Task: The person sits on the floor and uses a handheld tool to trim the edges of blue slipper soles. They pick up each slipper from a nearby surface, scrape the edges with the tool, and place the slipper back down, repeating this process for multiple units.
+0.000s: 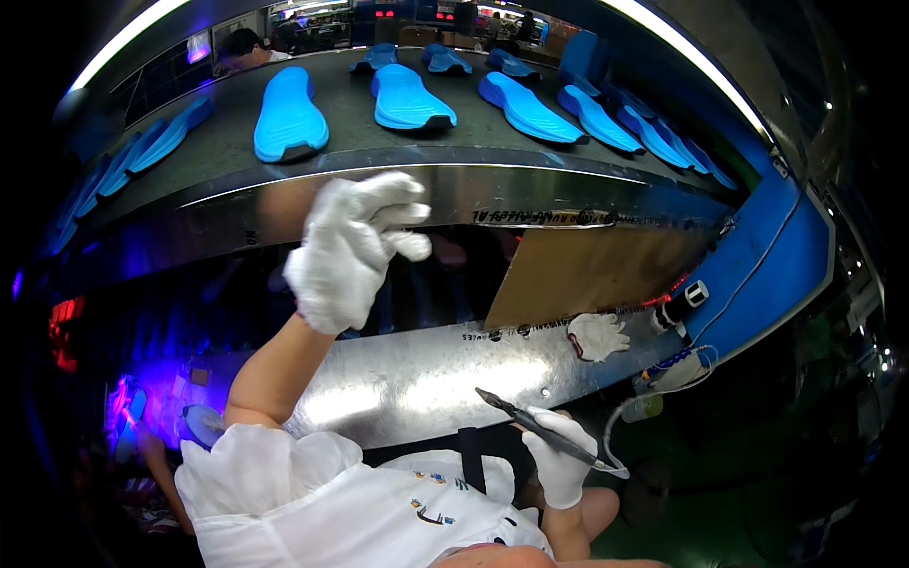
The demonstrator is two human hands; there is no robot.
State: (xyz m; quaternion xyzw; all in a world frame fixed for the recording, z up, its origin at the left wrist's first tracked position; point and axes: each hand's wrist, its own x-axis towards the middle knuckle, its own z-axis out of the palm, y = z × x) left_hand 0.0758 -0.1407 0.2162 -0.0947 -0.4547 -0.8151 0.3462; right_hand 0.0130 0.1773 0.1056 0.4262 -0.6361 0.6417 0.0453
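Note:
My left hand (pixel 352 251), in a white glove, is raised in front of the conveyor's metal edge. Its fingers are apart and slightly bent, with nothing visible between them. Beyond it, a blue shoe sole (pixel 291 115) lies on the dark conveyor belt (pixel 213 156), and another blue sole (pixel 409 97) sits to its right. My right hand (pixel 561 459), also gloved in white, is low at the right, close to my body. It is closed around a slim dark pen-shaped tool (pixel 530 420), its tip pointing up and left; a pale hose meets the tool's rear end.
A metal shelf (pixel 379 374) runs below the belt, with a loose white glove (pixel 598 337) and a brown cardboard sheet (pixel 578 270) at its right. The pale hose (pixel 611 431) hangs beside a blue machine panel (pixel 767 275). A co-worker's arm (pixel 161 473) shows under purple light at lower left.

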